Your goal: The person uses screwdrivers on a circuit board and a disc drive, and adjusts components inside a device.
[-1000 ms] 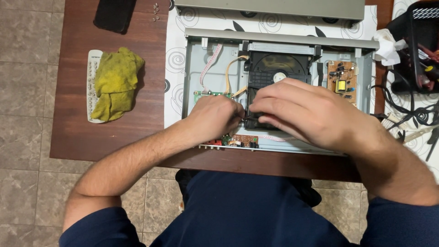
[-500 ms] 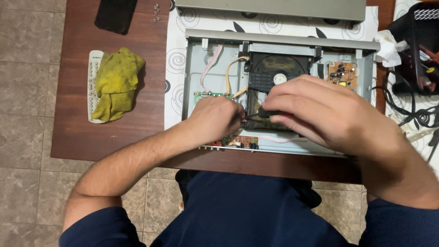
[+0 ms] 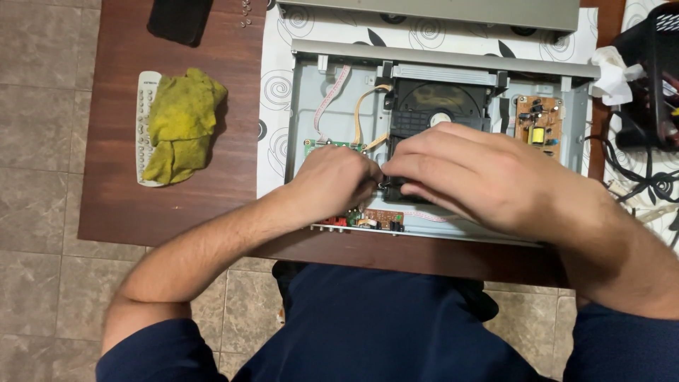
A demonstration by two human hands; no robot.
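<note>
1. Both hands stay bunched at the near edge of the black disc drive (image 3: 438,106); since the earlier frames the right hand (image 3: 470,173) has slid a little toward the left one, fingertips now nearly meeting.
2. Left hand (image 3: 332,180): fingers curled and pressed together, tips down at the drive's near left corner. Whether they pinch anything, cannot tell; the knuckles hide it.
3. Right hand: fingers held close together, laid flat over the drive's front, tips touching the same corner.
4. Just below the hands, a small brown circuit board (image 3: 375,219) sits at the near edge of the opened grey player case (image 3: 304,99).
5. The drive sits mid-case; orange and pink ribbon cables run left of it, a power board (image 3: 539,120) to its right.
6. The case rests on a white swirl-patterned cloth (image 3: 272,85) over a dark wooden table (image 3: 120,205).
7. Far left: yellow rag (image 3: 182,120) lying over a white remote (image 3: 145,127).
8. Far edge: grey cover (image 3: 431,10); black object (image 3: 180,20); tangled cables (image 3: 640,170) right.
</note>
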